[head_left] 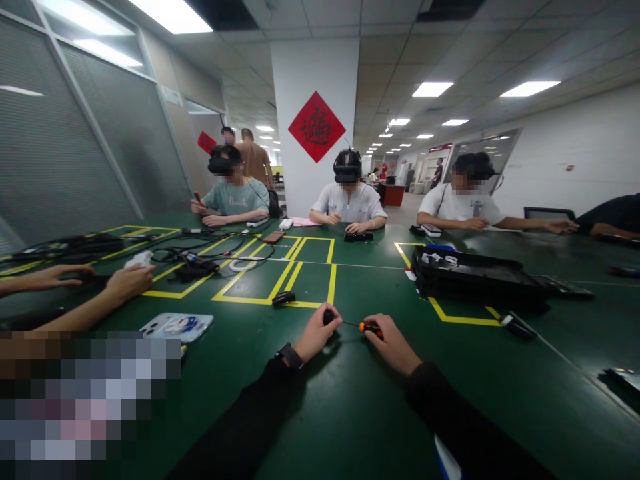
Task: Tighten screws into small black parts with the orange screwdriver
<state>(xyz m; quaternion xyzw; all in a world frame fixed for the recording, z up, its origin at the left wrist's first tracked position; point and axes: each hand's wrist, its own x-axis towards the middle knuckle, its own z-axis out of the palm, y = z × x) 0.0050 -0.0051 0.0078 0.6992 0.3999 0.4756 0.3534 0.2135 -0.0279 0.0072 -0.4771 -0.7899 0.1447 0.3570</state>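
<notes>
In the head view my left hand (316,335), with a black watch on its wrist, is closed around a small black part (328,316) whose kind I cannot make out. My right hand (394,344) grips a screwdriver (369,327) by its orange and black handle. The thin shaft points left, at the black part; whether its tip touches the part is too small to tell. Both hands are just above the green table (345,407). A short black cylindrical piece (284,299) lies beyond my left hand, beside a yellow tape line.
Black housings (475,273) lie to the right, near a small black device (518,327). A clear phone case (176,327) and a co-worker's hands (127,280) are at left. Cables (195,257) spread behind them. Several people sit across the table.
</notes>
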